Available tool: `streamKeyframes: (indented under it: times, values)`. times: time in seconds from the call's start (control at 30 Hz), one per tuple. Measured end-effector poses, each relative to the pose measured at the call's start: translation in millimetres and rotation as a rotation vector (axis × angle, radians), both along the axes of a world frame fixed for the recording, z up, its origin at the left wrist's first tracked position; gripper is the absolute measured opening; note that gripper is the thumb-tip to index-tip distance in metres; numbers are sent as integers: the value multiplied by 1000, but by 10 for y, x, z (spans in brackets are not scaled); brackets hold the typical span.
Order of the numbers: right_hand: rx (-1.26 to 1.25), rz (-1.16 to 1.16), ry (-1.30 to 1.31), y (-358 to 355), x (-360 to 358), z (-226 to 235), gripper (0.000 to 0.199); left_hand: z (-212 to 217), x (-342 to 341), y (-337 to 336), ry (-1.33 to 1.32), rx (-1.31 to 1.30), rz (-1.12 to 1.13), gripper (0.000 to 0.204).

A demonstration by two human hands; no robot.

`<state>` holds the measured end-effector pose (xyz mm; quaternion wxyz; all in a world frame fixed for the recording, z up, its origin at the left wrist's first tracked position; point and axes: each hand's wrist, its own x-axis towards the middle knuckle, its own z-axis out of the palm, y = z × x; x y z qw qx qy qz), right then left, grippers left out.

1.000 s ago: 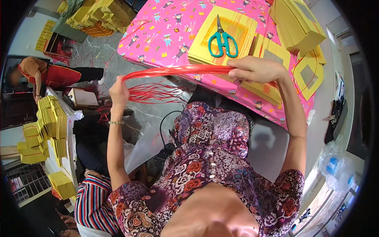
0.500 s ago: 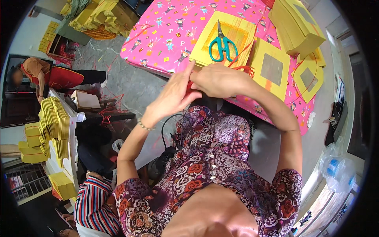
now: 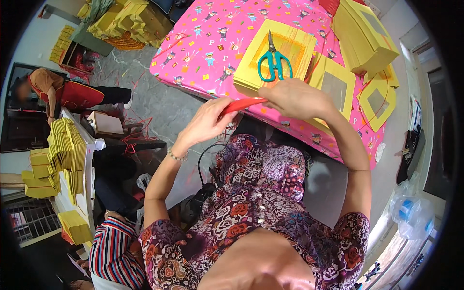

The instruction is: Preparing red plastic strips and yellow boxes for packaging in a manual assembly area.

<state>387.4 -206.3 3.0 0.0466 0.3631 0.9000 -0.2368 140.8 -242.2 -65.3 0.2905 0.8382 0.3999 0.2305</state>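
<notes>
Between my two hands a red strip (image 3: 242,103), like plastic ribbon or string, is stretched at the table's near edge. My left hand (image 3: 207,121) is closed round its left end. The right hand (image 3: 300,99) pinches the other end, fingers partly hidden by the back of the hand. Just beyond lies a stack of yellow card sheets (image 3: 245,79), with scissors (image 3: 274,66) with teal handles on top, blades pointing away. To the right is a flat yellow card piece with a grey square (image 3: 333,89), partly covered by my right hand and forearm.
The pink patterned table cover (image 3: 193,58) spreads ahead. A tall yellow stack (image 3: 365,41) stands far right, beside a diamond-windowed yellow piece (image 3: 377,101). At left, more yellow stacks (image 3: 67,145) fill a white table, with a person in a red apron (image 3: 77,94) and another in a striped top (image 3: 116,253).
My hands have moved apart, the right one rightward, and the red strip now shows stretched between them. The scissors and yellow stack stay in place on the table.
</notes>
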Motion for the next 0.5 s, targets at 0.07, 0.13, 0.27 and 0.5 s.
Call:
streamKeyframes:
  times: [0.07,0.13,0.27,0.5]
  values:
    - [22,61,-49,-36,-103,-40,17,156,128,53,-12,-169,-91,26]
    - [28,78,-83,-45,-188,14,18,101,184,93,-26,-208,-122,28]
    - [-106,28,126,26,-85,26,23,27,219,124,-236,-467,-191,28]
    - [153,-260,477,271,332,-19,25,-75,152,110,-618,-536,71,26]
